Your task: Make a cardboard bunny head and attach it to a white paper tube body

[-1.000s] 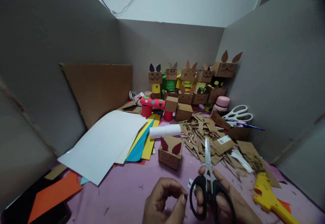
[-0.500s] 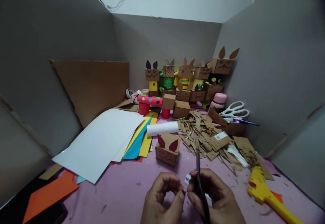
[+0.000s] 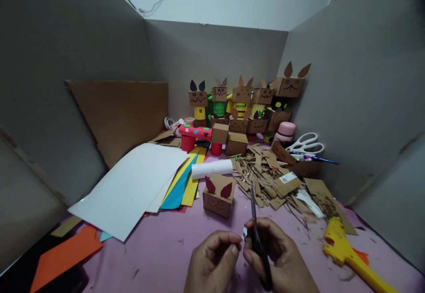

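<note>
My right hand point(image 3: 280, 257) grips black-handled scissors point(image 3: 256, 235), blades edge-on and pointing away from me. My left hand point(image 3: 212, 262) is curled, thumb and forefinger pinching a tiny white paper scrap point(image 3: 245, 232) right against the scissor blades. Just beyond both hands stands a small cardboard box head point(image 3: 219, 197) with two dark red ears and a drawn face, on the pink table cover point(image 3: 166, 248).
White and coloured paper sheets point(image 3: 133, 186) lie at left, an orange sheet point(image 3: 63, 253) nearer. A white paper roll point(image 3: 212, 168), a pile of cardboard scraps point(image 3: 268, 173), a yellow glue gun point(image 3: 348, 253), white scissors point(image 3: 307, 143) and several cardboard figures point(image 3: 242, 102) fill the back and right. Grey boards wall the area.
The scissors have turned from flat, handles showing, to edge-on. Both hands have come together, the paper scrap now touching the blades. The view has shifted slightly.
</note>
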`<state>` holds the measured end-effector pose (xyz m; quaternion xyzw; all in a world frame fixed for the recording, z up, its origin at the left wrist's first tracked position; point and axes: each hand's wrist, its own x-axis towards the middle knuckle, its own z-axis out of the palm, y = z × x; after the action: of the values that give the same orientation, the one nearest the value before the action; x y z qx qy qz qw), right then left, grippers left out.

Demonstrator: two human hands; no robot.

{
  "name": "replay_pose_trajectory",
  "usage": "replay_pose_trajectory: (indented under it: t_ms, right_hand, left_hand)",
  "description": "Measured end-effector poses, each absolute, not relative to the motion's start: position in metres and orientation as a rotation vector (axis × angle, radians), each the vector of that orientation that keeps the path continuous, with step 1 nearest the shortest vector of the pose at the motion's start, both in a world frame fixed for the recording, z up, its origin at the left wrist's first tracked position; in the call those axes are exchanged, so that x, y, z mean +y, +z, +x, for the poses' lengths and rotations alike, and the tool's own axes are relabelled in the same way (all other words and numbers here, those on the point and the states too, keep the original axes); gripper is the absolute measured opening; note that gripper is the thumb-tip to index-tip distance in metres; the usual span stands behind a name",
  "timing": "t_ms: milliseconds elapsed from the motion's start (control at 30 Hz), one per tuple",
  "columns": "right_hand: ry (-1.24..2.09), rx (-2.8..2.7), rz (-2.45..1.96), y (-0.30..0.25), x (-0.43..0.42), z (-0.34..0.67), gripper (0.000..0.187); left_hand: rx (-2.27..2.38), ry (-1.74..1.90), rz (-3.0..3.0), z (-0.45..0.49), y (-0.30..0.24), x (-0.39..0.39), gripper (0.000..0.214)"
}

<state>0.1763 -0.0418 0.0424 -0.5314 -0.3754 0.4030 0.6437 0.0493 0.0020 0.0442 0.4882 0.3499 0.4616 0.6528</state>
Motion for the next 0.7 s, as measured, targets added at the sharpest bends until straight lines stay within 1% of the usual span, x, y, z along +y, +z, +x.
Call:
replay_pose_trajectory:
  t_ms: [67, 233, 500, 600, 700]
  right_hand:
    - [0.93, -0.817, -1.217, 0.043, -0.041, 0.175, 0.035]
    - [0.923, -0.796, -1.227, 0.041, -0.039, 0.174, 0.037]
    - [0.878, -0.816, -1.238, 0.037, -0.039, 0.175, 0.037]
    - [0.881, -0.817, -1.237, 0.035, -0.038, 0.174, 0.04]
    - [0.87, -0.813, -1.249, 0.033, -0.038, 0.174, 0.039]
  left_hand:
    - [0.779, 1.003, 1.008, 0.05, 0.041, 0.004, 0.004]
    - [0.675, 0.891, 0.763, 0.051, 0.033, 0.011, 0.021]
    - [0.617, 0.84, 0.66, 0.054, 0.01, 0.016, 0.026]
    - [0.599, 0.847, 0.655, 0.053, 0.016, 0.015, 0.025]
    - [0.608, 0.922, 0.643, 0.051, 0.028, 0.015, 0.032]
